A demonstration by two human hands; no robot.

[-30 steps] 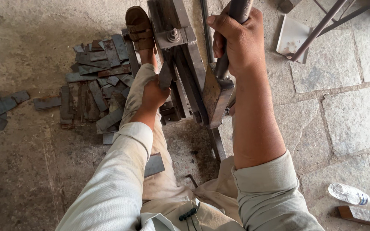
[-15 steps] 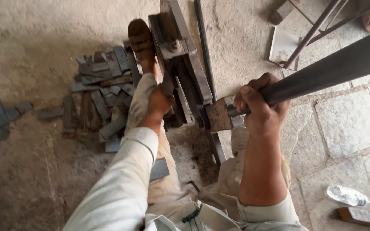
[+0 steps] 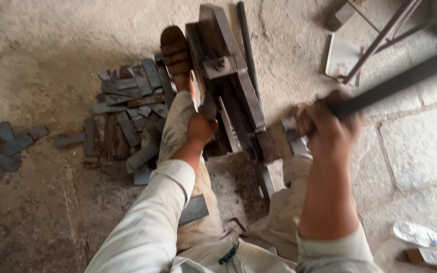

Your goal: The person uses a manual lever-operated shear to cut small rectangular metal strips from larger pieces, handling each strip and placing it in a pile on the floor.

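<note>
Lever bar (image 3: 405, 78) dark, blurred, slanting, right hand (image 3: 327, 126) wrapped around it

2 hands (image 3: 201, 129), 1 long lever bar (image 3: 405, 78), 1 metal shear (image 3: 231, 86), 1 sandal (image 3: 174, 50), 1 plastic bottle (image 3: 417, 233), 2 heaps of cut metal strips (image 3: 127, 116), too many to count.

I am looking through a single camera worn on the head, pointing steeply down and slightly forward. It is sitting close over the lap, so both sleeves are filling the near edge. The left hand (image 3: 200, 129) and right hand (image 3: 324, 129) are showing mid-frame, the metal cutter (image 3: 228, 76) beyond them, scrap pieces (image 3: 122, 121) lying far left, paving stones (image 3: 421, 146) right.
</note>
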